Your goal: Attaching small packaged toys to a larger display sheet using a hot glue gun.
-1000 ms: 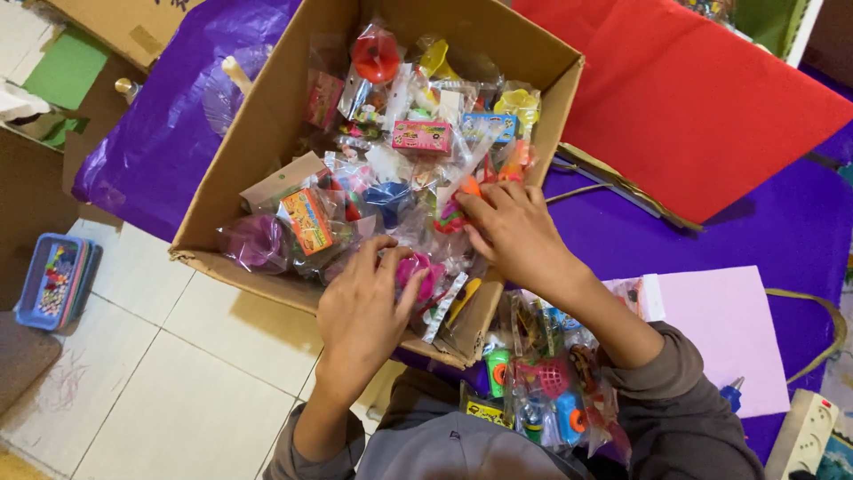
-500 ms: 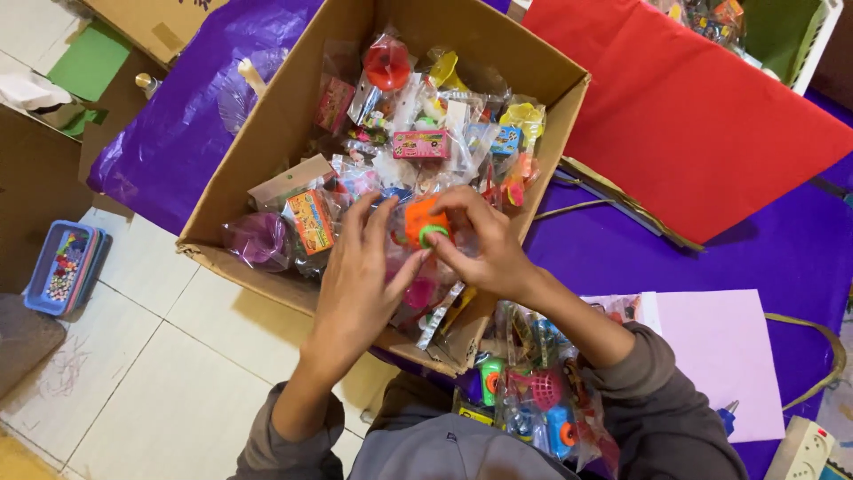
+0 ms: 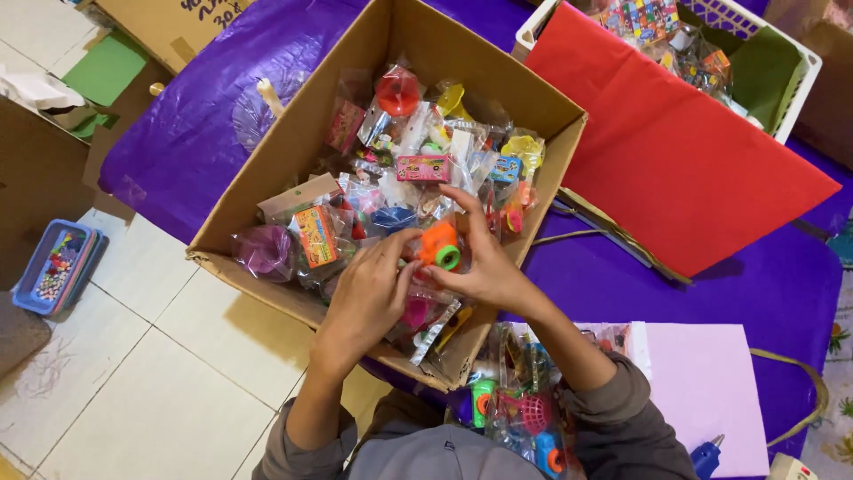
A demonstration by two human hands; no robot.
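1. Left hand [image 3: 366, 298] and right hand [image 3: 484, 271] both clamp their grip on a small orange toy [image 3: 439, 246] with a green ring.
2. It sits above the cardboard box [image 3: 267, 178] of bagged toys.

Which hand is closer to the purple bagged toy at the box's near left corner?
Left. The left hand is just right of the purple bagged toy, inside the cardboard box. The right hand is farther right, beyond the orange toy that both hands grip.
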